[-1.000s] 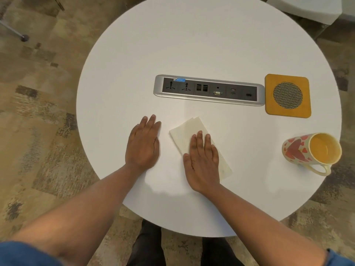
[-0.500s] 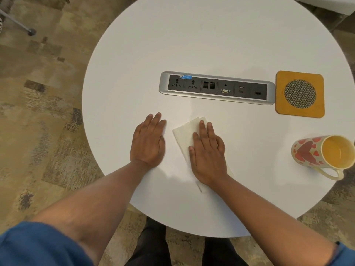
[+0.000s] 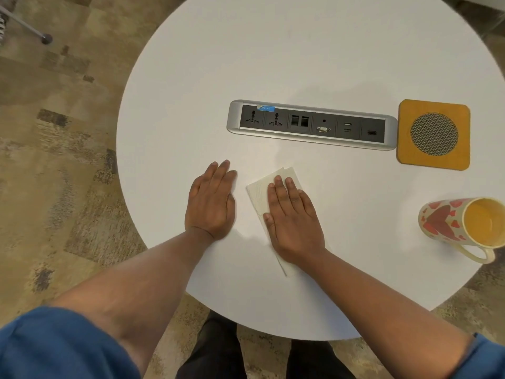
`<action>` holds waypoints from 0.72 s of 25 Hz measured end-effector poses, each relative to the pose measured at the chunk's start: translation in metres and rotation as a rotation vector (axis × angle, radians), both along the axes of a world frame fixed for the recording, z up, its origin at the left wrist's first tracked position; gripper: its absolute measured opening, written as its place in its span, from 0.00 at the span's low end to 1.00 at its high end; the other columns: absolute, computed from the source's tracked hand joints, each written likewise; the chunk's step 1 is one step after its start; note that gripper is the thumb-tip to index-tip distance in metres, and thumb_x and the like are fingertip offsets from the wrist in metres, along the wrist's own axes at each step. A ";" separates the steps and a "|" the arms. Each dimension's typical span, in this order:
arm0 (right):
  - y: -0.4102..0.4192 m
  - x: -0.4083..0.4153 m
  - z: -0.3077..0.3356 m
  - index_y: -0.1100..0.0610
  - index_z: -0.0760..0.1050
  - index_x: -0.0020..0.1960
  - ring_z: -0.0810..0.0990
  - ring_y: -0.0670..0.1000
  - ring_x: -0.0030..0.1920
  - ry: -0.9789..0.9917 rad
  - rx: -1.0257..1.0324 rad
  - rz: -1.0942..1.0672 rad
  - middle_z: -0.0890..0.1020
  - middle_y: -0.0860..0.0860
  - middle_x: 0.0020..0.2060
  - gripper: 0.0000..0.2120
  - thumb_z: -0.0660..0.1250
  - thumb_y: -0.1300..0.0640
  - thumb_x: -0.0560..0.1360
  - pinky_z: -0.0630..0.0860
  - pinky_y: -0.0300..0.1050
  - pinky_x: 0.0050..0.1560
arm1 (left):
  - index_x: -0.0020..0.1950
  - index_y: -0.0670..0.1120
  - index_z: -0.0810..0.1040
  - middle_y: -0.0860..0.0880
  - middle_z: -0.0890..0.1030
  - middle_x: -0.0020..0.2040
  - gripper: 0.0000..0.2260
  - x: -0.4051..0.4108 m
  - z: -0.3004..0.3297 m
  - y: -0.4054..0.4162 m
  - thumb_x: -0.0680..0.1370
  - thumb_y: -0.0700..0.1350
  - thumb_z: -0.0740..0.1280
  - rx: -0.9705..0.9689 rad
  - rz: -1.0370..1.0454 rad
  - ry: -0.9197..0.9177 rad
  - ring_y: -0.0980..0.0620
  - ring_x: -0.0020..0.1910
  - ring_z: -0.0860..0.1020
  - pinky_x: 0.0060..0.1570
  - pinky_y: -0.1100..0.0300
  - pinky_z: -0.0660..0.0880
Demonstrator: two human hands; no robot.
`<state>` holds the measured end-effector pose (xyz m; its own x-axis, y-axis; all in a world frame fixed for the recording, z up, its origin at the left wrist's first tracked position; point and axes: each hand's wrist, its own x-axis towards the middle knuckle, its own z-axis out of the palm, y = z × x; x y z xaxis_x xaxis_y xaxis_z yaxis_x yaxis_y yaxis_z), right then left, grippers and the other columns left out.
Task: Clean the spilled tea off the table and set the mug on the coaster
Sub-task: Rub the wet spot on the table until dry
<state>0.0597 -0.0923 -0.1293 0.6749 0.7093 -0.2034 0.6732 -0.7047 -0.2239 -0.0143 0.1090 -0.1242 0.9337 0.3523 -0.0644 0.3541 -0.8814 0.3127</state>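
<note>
A white folded napkin (image 3: 259, 191) lies on the round white table (image 3: 300, 50), and my right hand (image 3: 293, 222) presses flat on it, covering most of it. My left hand (image 3: 211, 203) rests flat on the bare tabletop just left of the napkin, holding nothing. A cream mug with red hearts (image 3: 442, 220) lies on its side near the table's right edge, its yellow inside facing me and its handle toward the front. An orange square coaster (image 3: 407, 157) with a grey mesh centre sits behind the mug. I cannot make out any tea on the white surface.
A silver and black power and data socket strip (image 3: 311, 124) is set into the table between my hands and the far side, its right end beside the coaster. Patterned carpet (image 3: 68, 160) surrounds the table. A chair leg with a caster (image 3: 46, 38) is at far left.
My right hand has pushed the napkin slightly forward and turned it, so its rear end now trails under my wrist. My left hand has stayed in place. The view shifted left.
</note>
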 end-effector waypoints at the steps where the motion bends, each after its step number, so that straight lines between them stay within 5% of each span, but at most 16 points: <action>1: 0.000 0.000 -0.001 0.58 0.52 0.80 0.48 0.55 0.81 -0.005 -0.002 0.004 0.54 0.55 0.81 0.30 0.49 0.46 0.83 0.52 0.55 0.78 | 0.74 0.43 0.73 0.44 0.70 0.78 0.25 0.000 0.000 0.000 0.76 0.42 0.59 0.000 0.001 -0.006 0.41 0.79 0.65 0.74 0.46 0.62; 18: -0.012 0.009 0.008 0.55 0.49 0.81 0.42 0.55 0.81 0.065 -0.012 0.179 0.49 0.54 0.82 0.35 0.53 0.43 0.78 0.48 0.58 0.78 | 0.75 0.44 0.72 0.45 0.68 0.80 0.25 -0.001 0.000 -0.003 0.77 0.42 0.59 -0.017 0.009 0.024 0.42 0.80 0.62 0.75 0.46 0.59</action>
<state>0.0682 -0.1044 -0.1213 0.5232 0.8141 -0.2518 0.7724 -0.5779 -0.2635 -0.0153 0.1063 -0.1241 0.9285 0.3595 -0.0930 0.3698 -0.8726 0.3191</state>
